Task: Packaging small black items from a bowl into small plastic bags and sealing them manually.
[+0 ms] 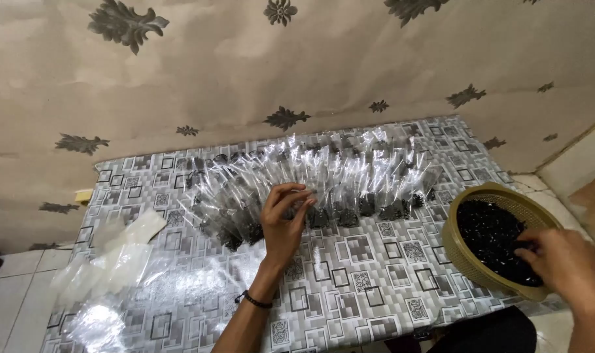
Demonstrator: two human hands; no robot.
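- Your left hand (283, 219) sits at the middle of the table, fingertips pinched together on the top edge of one clear plastic bag (296, 196).
- That bag belongs to a fanned row of small clear bags (323, 180), overlapping one another and running from 9 o'clock to 3 o'clock of the hand; each holds a dark clump at its lower end.
- A black band (255, 301) circles your left wrist, at 6 o'clock of the hand.
- Your right hand (565, 261) is at 3 o'clock, well apart from the left, fingers curled down into a tan colander basket (461, 252); cannot tell whether they close on anything.
- The basket holds a heap of black granular material (490, 235) and overhangs the table's right edge.
- At 8 o'clock of the left hand lies a loose pile of empty clear bags (114, 258).
- All rest on a table with a grey square-patterned cover (350, 287), pushed against a beige floral wall (245, 65) at 12 o'clock.
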